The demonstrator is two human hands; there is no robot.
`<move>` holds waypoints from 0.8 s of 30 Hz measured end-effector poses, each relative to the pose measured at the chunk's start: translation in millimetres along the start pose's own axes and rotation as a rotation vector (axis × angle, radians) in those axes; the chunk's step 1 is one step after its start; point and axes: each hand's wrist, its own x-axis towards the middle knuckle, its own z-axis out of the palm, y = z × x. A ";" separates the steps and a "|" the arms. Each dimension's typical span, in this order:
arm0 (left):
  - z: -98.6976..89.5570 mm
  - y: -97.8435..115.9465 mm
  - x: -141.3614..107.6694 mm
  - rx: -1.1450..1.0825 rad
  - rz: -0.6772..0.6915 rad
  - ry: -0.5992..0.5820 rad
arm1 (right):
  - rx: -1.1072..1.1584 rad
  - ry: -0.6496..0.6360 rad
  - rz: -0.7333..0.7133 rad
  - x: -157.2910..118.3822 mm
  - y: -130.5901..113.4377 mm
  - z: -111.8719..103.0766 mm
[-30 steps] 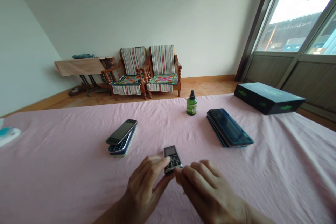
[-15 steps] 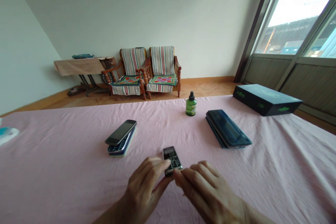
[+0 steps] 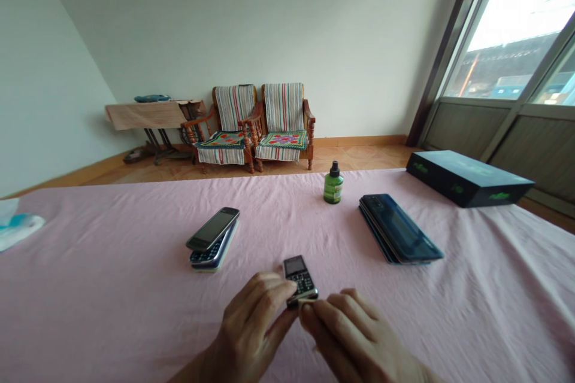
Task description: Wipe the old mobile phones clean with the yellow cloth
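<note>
A small keypad phone (image 3: 300,272) with a dark screen lies tilted at the near middle of the pink cloth. My left hand (image 3: 256,320) grips its lower left side, with a fingertip over the keys. My right hand (image 3: 354,329) is closed at the phone's lower edge, its fingertips pinching a thin pale edge or piece that is too small to name. To the left is a stack of phones (image 3: 213,230), the top one lying askew over a keypad phone. On the right, several larger dark phones (image 3: 399,230) are stacked.
A green bottle (image 3: 333,184) with a black cap stands beyond the phones. A black box (image 3: 467,178) lies at the back right. A white and blue item (image 3: 20,230) sits at the far left of the pink cloth (image 3: 112,287).
The view has shifted slightly, so the scene appears a little further right and lower. A thin pale edge now shows at my right fingertips. Both hands stay at the phone.
</note>
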 end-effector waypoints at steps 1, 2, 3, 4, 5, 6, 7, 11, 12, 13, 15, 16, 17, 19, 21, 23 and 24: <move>-0.1 -0.6 -0.2 -0.001 -0.001 0.000 | 0.009 0.011 0.004 0.9 -0.8 2.6; 0.0 -1.3 -0.2 0.000 -0.003 0.002 | 0.018 0.017 0.009 1.6 -1.1 4.7; 0.1 -1.9 0.2 0.004 -0.002 0.005 | 0.023 0.017 0.012 2.1 -0.9 5.9; 0.4 -2.4 0.8 0.009 -0.001 0.011 | 0.021 0.017 0.014 2.0 -0.1 6.4; 0.8 -2.8 1.6 0.015 0.000 0.016 | 0.010 0.019 0.010 1.5 1.1 6.2; 1.1 -3.0 2.5 0.022 0.002 0.021 | -0.005 0.020 0.008 0.8 2.3 5.8; 1.3 -3.1 3.2 0.028 0.001 0.024 | -0.020 0.021 0.010 -0.1 3.4 5.6; 0.7 -2.9 4.4 0.046 0.000 0.033 | -0.025 0.049 0.013 -0.5 3.4 9.7; 0.4 -2.9 4.3 0.049 0.003 0.030 | -0.009 0.053 0.013 0.0 2.8 11.6; 0.2 -3.1 4.2 0.051 0.008 0.028 | 0.005 0.057 0.016 0.4 2.4 13.2; 0.5 -3.4 4.0 0.054 0.020 0.024 | 0.011 0.058 0.039 0.1 3.0 15.2; 1.0 -3.6 3.9 0.055 0.024 0.022 | 0.004 0.061 0.055 -0.5 4.0 15.6; 1.6 -3.7 3.7 0.054 0.026 0.021 | -0.006 0.073 0.073 -1.2 5.0 15.6; 3.1 -3.8 3.2 0.049 0.026 0.023 | -0.017 0.086 0.094 -2.0 6.5 15.8; 4.2 -4.3 2.2 0.048 0.021 0.014 | 0.001 0.081 0.078 -1.3 6.0 16.8; 5.1 -6.0 0.7 0.053 0.020 0.009 | 0.032 0.051 0.060 0.3 4.3 18.4; 5.4 -7.4 0.1 0.058 0.016 0.013 | 0.045 0.034 0.057 0.8 3.8 19.1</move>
